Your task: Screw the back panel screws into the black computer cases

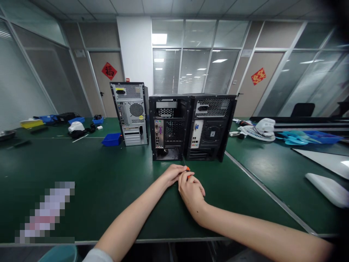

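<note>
My right hand (192, 192) is closed round the orange handle of a screwdriver (188, 168). The fingers of my left hand (173, 174) pinch the same screwdriver near the front of its handle. Its thin shaft points away from me, up to the lower right corner of the middle black computer case (171, 140), which stands upright with its back towards me. Whether the tip sits on a screw is too small to see. Close against that case on the right is a second black computer case (211, 127), its power supply in place at the top.
A taller computer case (132, 112) stands at the left, beside a blue tray (111, 139). White fans (261, 129) and blue bins (323, 137) lie at the right. A metal strip (261, 185) crosses the green table (114, 182). A pixelated patch covers the lower left.
</note>
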Motion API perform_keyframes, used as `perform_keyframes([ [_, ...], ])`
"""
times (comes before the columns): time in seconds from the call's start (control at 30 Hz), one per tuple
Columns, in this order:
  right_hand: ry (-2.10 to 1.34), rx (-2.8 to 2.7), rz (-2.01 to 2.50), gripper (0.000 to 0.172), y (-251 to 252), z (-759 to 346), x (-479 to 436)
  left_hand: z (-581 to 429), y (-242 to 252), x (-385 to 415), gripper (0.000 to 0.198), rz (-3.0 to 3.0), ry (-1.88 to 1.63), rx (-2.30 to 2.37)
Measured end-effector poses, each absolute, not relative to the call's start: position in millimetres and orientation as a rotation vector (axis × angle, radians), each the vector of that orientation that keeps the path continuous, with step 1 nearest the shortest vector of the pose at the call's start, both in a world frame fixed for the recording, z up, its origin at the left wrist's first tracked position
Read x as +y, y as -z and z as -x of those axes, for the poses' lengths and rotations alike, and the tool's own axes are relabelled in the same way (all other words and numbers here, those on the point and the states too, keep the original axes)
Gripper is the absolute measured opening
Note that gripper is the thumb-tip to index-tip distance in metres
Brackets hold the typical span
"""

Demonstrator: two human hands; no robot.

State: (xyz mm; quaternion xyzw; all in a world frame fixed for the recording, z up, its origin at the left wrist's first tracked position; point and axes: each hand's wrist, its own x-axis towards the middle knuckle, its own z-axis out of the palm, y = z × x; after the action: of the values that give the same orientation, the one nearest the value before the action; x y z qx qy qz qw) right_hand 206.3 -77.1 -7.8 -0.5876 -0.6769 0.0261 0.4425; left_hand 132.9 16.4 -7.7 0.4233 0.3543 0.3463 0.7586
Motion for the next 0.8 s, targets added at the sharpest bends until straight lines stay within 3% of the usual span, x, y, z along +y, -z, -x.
perform_keyframes([
  [0.17, -0.152, -1.605, 1.435, 0.035, 10, -207, -70, -133, 6, 15, 0.015, -0.917, -0.780, 0.781],
  [0.43, -0.010, -1.706, 1.479, 0.024, 11, -213, -62, -130, 6, 16, 0.018, -0.937, -0.762, 0.750],
  [0.63, 0.684, -2.155, 1.774, 0.036, -1, -216, -63, -131, 1, 13, 0.008, -0.888, -0.784, 0.724],
  [0.8, 1.126, -2.318, 1.817, 0.036, -10, -216, -66, -130, -3, 11, 0.009, -0.881, -0.768, 0.722],
])
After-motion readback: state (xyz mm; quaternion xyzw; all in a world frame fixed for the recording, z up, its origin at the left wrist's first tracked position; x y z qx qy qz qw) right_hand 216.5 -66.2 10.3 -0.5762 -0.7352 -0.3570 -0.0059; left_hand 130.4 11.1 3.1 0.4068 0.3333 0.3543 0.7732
